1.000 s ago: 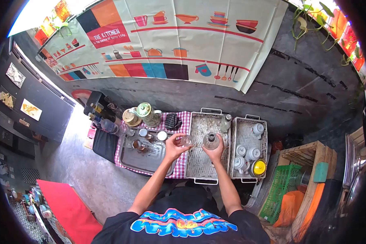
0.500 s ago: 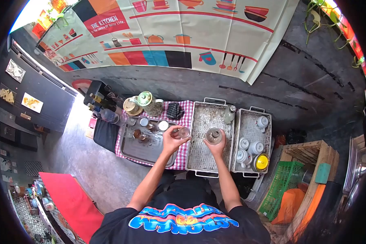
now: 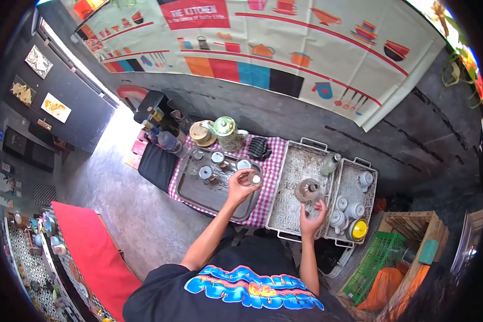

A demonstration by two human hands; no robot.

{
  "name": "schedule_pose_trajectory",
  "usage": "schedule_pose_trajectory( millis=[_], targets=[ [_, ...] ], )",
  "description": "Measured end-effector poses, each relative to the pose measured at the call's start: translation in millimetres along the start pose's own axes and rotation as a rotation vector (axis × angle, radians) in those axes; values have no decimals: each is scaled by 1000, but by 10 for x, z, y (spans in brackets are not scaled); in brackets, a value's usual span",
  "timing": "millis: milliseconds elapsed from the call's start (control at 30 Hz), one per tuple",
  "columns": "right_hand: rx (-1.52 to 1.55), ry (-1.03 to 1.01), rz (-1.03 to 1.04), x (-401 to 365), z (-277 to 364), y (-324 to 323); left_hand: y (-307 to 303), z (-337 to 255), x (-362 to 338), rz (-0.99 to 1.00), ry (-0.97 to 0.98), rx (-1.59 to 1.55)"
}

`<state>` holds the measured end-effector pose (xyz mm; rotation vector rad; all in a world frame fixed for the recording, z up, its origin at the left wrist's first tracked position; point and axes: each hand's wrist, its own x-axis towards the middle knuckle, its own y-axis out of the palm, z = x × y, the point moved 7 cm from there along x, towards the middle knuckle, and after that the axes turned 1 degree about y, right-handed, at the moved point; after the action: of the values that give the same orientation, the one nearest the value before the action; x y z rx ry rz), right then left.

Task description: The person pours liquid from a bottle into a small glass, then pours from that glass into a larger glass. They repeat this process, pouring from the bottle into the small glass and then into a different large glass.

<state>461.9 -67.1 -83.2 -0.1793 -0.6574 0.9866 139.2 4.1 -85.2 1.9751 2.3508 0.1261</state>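
Observation:
My left hand (image 3: pixel 241 188) pinches a small clear glass (image 3: pixel 255 178) above the right edge of the dark metal tray (image 3: pixel 198 194). In the white woven tray (image 3: pixel 283 210) stands a round clear glass bottle (image 3: pixel 307 191). My right hand (image 3: pixel 312 219) is just below that bottle, thumb and fingers apart, with nothing in it. Whether a fingertip still touches the bottle is hard to tell. Several small glasses with pale tops, such as one glass (image 3: pixel 205 173), stand on the metal tray.
Another glass bottle (image 3: pixel 329 164) stands at the woven tray's back right. A second woven tray (image 3: pixel 342 185) beside it holds white lidded cups (image 3: pixel 354 210) and a yellow-lidded one (image 3: pixel 359 229). A green teapot (image 3: pixel 228 134) and dark cloth (image 3: pixel 260 149) sit behind. A wooden crate (image 3: pixel 434 231) is at right.
My right hand has let go of the round glass bottle and drawn back towards me. The small glass stays in my left hand. The camera has turned, so the scene sits further right.

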Motion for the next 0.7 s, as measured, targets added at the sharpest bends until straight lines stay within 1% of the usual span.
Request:
schedule_pose_trajectory(
  millis=[67, 100, 167, 233, 300, 400, 433, 467, 533, 600, 633, 700],
  targets=[
    [-34, -15, 25, -24, 214, 38, -206, -27, 32, -16, -2, 0],
    [10, 48, 28, 17, 459, 97, -326, -25, 54, -27, -1, -2],
    [44, -13, 77, -30, 567, 383, -601, -16, 81, -69, -23, 44],
    [106, -41, 118, -41, 805, 714, -889, -16, 134, -86, 4, 18],
    [240, 40, 289, -74, 1009, 1198, -1184, -54, 173, -116, 9, 32],
    [385, 119, 550, -106, 1509, 1910, -1615, -165, 220, -154, 27, -51],
    [423, 114, 579, -166, 1640, 2150, -1789, -151, 252, -164, 27, 27],
    [420, 113, 647, -247, 1748, 2372, -1947, -109, 258, -172, 16, -17],
    [418, 179, 842, -409, 1917, 2832, -2222, -108, 313, -187, -1, -104],
    [317, 95, 910, -525, 2069, 3226, -2504, -119, 374, -220, -2, -88],
    [283, -6, 885, -555, 2152, 3413, -2636, -104, 398, -232, 0, -78],
    [148, -83, 897, -677, 2154, 3852, -2843, -108, 439, -251, 11, -55]
  ],
)
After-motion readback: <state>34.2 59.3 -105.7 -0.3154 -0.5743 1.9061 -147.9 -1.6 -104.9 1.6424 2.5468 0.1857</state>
